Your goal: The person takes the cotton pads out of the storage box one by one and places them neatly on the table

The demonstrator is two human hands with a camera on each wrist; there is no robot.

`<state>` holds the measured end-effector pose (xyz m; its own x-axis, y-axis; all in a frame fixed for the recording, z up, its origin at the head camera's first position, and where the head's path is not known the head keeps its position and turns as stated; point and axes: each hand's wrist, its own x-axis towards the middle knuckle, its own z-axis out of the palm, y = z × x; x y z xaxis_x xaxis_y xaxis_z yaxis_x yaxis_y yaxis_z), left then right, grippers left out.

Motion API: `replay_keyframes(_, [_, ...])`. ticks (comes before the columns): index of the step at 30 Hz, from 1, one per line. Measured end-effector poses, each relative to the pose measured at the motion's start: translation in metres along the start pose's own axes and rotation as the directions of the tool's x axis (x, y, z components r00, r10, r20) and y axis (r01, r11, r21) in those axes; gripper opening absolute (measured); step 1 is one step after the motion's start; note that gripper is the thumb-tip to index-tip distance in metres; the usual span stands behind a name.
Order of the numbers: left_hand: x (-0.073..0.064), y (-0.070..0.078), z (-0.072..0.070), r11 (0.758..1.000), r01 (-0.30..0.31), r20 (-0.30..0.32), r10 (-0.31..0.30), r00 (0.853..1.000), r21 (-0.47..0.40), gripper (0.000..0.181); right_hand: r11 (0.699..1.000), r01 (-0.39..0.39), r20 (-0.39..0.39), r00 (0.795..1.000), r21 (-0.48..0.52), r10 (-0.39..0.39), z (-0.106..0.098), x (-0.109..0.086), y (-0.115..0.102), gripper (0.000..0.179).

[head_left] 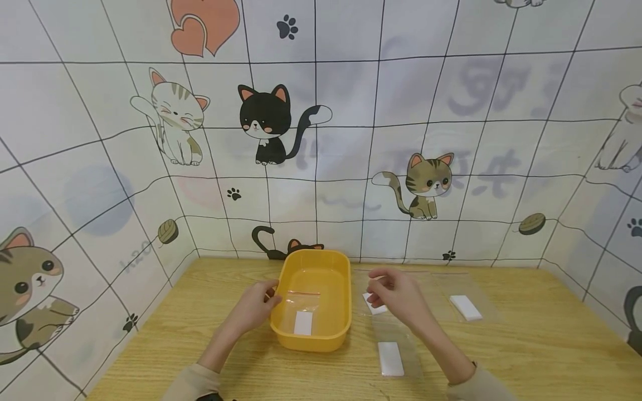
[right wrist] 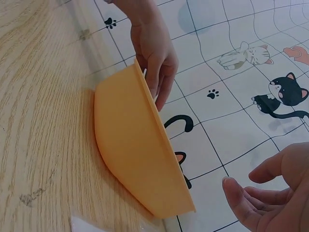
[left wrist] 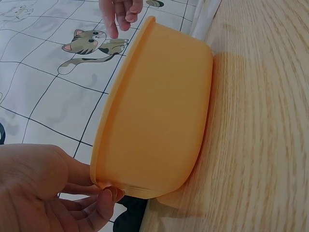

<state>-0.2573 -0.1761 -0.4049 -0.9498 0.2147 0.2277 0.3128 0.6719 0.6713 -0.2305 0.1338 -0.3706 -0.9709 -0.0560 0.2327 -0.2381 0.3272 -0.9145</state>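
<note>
A yellow plastic basin point(head_left: 286, 341) stands on the wooden table, its long side running away from me. My left hand point(head_left: 257, 303) grips its left rim, and the left wrist view shows the fingertips point(left wrist: 107, 200) at the basin's edge. Inside the basin lies a clear zip bag point(head_left: 304, 303) with a white rectangular piece point(head_left: 303, 323) in it. To the right of the basin my right hand point(head_left: 396, 295) hovers with bent fingers and nothing between them. Below it is another bagged white piece point(head_left: 372, 305), partly hidden by the fingers.
More clear bags with white pieces lie right of the basin: one bagged piece point(head_left: 390, 358) nearer me, one bagged piece point(head_left: 466, 307) farther right. A cat-patterned cloth wall point(head_left: 341, 156) rises behind the table point(head_left: 531, 334) and at both sides.
</note>
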Motion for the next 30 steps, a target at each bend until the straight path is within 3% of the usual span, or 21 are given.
replay_keyframes(10, [0.001, -0.001, 0.000, 1.000, 0.017, 0.009, -0.017, 1.000, -0.005, 0.038, 0.999, 0.034, -0.012, 0.999, 0.042, -0.033, 0.016, 0.008, -0.003, 0.023])
replay_keyframes(17, [0.002, -0.002, 0.001, 1.000, 0.023, 0.012, -0.023, 1.000, -0.011, 0.038, 0.999, 0.005, -0.023, 1.000, 0.044, -0.004, 0.029, 0.013, -0.004, 0.022])
replay_keyframes(30, [0.001, -0.001, 0.000, 0.999, 0.034, 0.012, -0.034, 0.999, -0.010, 0.039, 0.999, -0.010, 0.056, 0.998, 0.052, 0.007, 0.052, 0.018, -0.012, 0.027])
